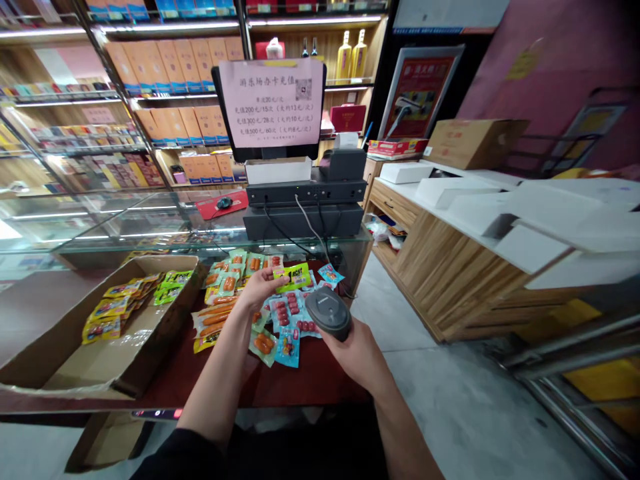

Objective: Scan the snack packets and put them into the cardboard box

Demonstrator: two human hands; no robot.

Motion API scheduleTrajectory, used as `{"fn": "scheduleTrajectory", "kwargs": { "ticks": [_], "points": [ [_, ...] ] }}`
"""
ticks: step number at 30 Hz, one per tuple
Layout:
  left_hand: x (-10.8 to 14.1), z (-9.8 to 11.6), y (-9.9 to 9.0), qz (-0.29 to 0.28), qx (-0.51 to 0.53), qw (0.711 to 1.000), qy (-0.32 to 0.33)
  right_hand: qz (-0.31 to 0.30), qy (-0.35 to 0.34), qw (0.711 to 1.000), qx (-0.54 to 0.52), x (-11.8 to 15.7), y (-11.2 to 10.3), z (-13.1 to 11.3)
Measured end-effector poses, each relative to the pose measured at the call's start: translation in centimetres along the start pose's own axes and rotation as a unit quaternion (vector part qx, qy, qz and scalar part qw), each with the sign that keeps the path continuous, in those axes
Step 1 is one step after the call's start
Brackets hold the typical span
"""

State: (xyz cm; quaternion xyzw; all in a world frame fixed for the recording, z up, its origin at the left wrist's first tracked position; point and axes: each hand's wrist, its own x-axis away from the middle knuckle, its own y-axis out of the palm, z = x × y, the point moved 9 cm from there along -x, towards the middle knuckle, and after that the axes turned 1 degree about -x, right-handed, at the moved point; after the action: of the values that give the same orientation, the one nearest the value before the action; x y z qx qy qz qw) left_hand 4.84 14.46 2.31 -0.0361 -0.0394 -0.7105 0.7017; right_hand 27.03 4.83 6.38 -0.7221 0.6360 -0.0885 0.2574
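My left hand (261,288) pinches the left end of a yellow-green snack packet (295,277), held up above the pile on the counter. In my right hand (361,353) is a dark grey barcode scanner (329,312), its head pointing away from me toward the packets. Under and around both hands lie several vacuum-packed sausages (263,342) and blue packets of small red sausages (285,310). Long orange sausages in clear wrap (215,319) lie left of my left forearm. A blue printed packet (287,347) sits at the front of the pile.
An open cardboard box (65,370) with yellow and green packets stands on the left of the counter (310,380). Behind the pile are a glass case, a black cash drawer (305,221) with cables, and a monitor covered by a pink sign (273,103). A wooden cabinet (440,273) stands right.
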Motion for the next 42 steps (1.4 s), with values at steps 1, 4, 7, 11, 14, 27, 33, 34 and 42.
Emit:
{"fn": "scheduleTrajectory", "kwargs": {
  "ticks": [1, 4, 7, 11, 14, 27, 33, 34, 42],
  "points": [
    [0.0, -0.1, -0.4, 0.006, 0.001, 1.000, 0.000, -0.002, 0.000, 1.000, 0.002, -0.1, 0.1, 0.1],
    [0.6, -0.2, -2.9, 0.034, -0.005, 0.999, -0.003, -0.010, -0.002, 1.000, 0.009, -0.5, 0.5, 0.2],
    [2.2, 0.5, -7.8, 0.070, -0.029, 0.997, 0.002, -0.022, -0.014, 0.999, 0.031, -1.3, 1.2, -0.1],
    [5.4, 1.6, -17.9, 0.167, -0.041, 0.985, -0.010, -0.040, -0.035, 0.997, 0.063, -2.7, 2.9, -1.3],
    [7.1, 2.0, -25.7, 0.217, -0.010, 0.976, -0.018, -0.054, -0.058, 0.991, 0.111, -3.8, 4.5, -2.5],
    [7.2, -3.7, -39.7, 0.297, -0.234, 0.914, -0.150, -0.091, -0.089, 0.975, 0.181, -5.0, 12.7, -7.6],
    [6.9, -2.2, -40.0, 0.308, -0.387, 0.861, -0.123, -0.148, -0.076, 0.962, 0.215, -5.0, 14.1, -8.0],
    [6.9, -1.6, -39.8, 0.310, -0.405, 0.853, -0.109, -0.149, -0.078, 0.962, 0.216, -4.9, 14.2, -8.1],
    [5.5, 2.7, -33.7, 0.263, -0.509, 0.819, -0.032, -0.117, -0.084, 0.972, 0.183, -4.5, 12.9, -7.8]
  ]
}}
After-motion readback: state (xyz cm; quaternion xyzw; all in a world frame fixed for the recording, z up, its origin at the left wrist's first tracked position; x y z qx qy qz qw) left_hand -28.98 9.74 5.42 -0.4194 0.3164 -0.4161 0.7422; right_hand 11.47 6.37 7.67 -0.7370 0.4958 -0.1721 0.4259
